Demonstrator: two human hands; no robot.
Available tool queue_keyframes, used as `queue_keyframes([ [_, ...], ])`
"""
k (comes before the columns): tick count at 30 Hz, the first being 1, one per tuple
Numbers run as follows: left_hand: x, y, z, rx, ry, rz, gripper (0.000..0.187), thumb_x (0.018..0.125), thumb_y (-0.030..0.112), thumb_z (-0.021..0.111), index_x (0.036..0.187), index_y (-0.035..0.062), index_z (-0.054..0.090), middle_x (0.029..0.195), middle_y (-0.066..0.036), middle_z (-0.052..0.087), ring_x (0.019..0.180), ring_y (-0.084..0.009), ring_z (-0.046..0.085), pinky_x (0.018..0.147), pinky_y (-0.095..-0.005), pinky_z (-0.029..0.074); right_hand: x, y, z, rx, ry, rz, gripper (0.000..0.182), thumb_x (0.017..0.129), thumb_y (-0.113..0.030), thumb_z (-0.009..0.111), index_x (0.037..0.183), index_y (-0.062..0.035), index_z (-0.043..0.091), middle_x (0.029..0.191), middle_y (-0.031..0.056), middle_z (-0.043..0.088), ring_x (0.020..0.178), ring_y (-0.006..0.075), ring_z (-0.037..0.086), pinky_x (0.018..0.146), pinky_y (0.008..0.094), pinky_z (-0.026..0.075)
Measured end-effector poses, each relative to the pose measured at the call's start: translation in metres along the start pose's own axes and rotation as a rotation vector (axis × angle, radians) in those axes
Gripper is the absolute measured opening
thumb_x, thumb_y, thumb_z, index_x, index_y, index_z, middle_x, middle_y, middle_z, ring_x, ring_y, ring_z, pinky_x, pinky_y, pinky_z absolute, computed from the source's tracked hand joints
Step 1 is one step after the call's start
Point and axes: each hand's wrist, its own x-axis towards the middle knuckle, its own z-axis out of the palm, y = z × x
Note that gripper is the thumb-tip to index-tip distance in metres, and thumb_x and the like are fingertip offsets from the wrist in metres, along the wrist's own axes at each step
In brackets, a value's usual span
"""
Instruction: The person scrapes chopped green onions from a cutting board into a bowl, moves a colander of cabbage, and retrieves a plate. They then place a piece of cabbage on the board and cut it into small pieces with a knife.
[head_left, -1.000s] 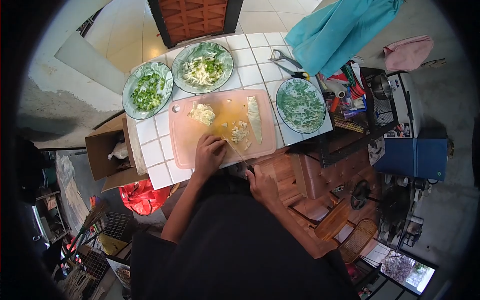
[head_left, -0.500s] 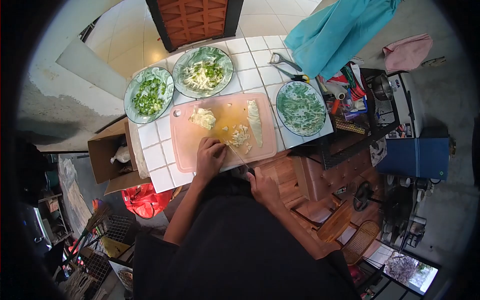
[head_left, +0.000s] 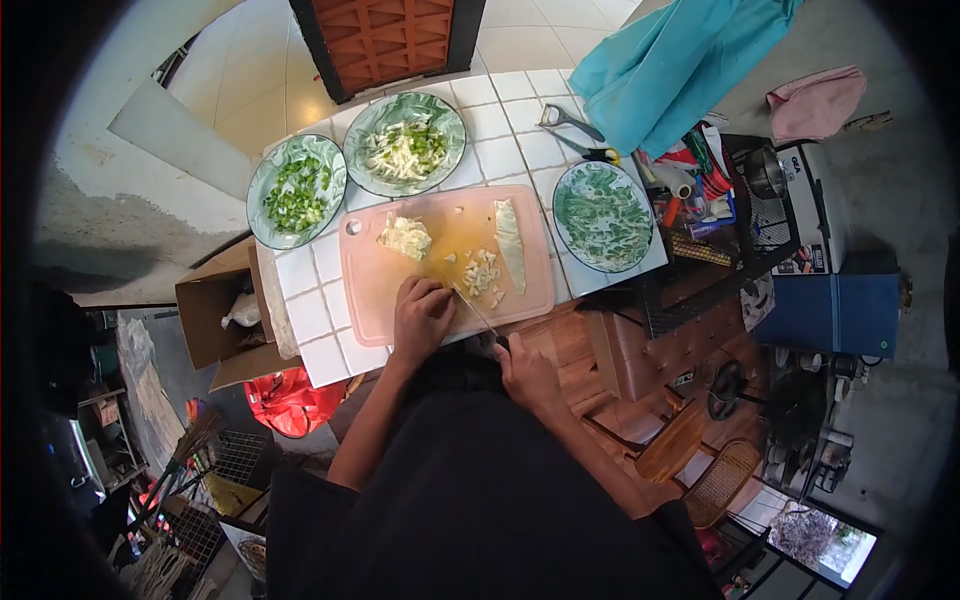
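Observation:
My right hand point(head_left: 528, 374) is wrapped round the handle of a knife point(head_left: 477, 312), whose thin blade slants up and left over the near edge of a pink cutting board point(head_left: 385, 305). Beside the blade tip, my left hand point(head_left: 420, 318) rests on the board with curled fingers; what they press on is hidden beneath them. Small chopped pale pieces point(head_left: 480, 271) lie just beyond the blade. A heap of shredded pale vegetable point(head_left: 405, 237) sits at the board's upper left. Toward the right lies a long pale green-white vegetable piece point(head_left: 509, 245).
Behind the board stand a bowl of chopped greens point(head_left: 297, 192) and a bowl of pale strips with greens point(head_left: 405, 145). At right is a green patterned plate point(head_left: 602, 217). A peeler point(head_left: 570, 124) and a teal cloth point(head_left: 670, 75) are at the back right.
Almost nothing differs. Both hands, the knife and the chopped pieces keep nearly the same places; the view has shifted very slightly.

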Motion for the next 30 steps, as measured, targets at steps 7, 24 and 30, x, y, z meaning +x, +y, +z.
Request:
queue_keyframes([
  [7, -0.004, -0.007, 0.001, -0.007, 0.053, 0.013, 0.010, 0.076, 0.005, 0.076, 0.085, 0.0023, 0.073, 0.092, -0.011, 0.067, 0.094, -0.0304, 0.061, 0.084, -0.0399, 0.051, 0.012, 0.020, 0.026, -0.007, 0.062, -0.096, 0.031, 0.101, -0.037, 0.049, 0.098, -0.0057, 0.050, 0.070, 0.0279, 0.063, 0.070, 0.0499, 0.064, 0.060, 0.0611, 0.049],
  [24, -0.006, -0.004, -0.003, -0.020, -0.001, -0.003, 0.016, 0.073, 0.002, 0.074, 0.089, 0.0008, 0.073, 0.093, -0.012, 0.066, 0.098, -0.0319, 0.059, 0.088, -0.0414, 0.050, 0.002, -0.005, -0.001, -0.069, 0.045, 0.003, 0.034, 0.102, -0.038, 0.046, 0.096, -0.0055, 0.049, 0.072, 0.0290, 0.064, 0.071, 0.0509, 0.064, 0.061, 0.0613, 0.049],
  [30, -0.002, -0.002, -0.005, -0.011, -0.008, 0.025, 0.017, 0.074, 0.003, 0.073, 0.091, 0.0018, 0.071, 0.094, -0.010, 0.066, 0.099, -0.0312, 0.059, 0.090, -0.0409, 0.049, 0.011, -0.015, 0.001, -0.089, -0.012, 0.033, 0.033, 0.102, -0.037, 0.046, 0.098, -0.0051, 0.050, 0.074, 0.0301, 0.063, 0.073, 0.0516, 0.063, 0.065, 0.0609, 0.049],
])
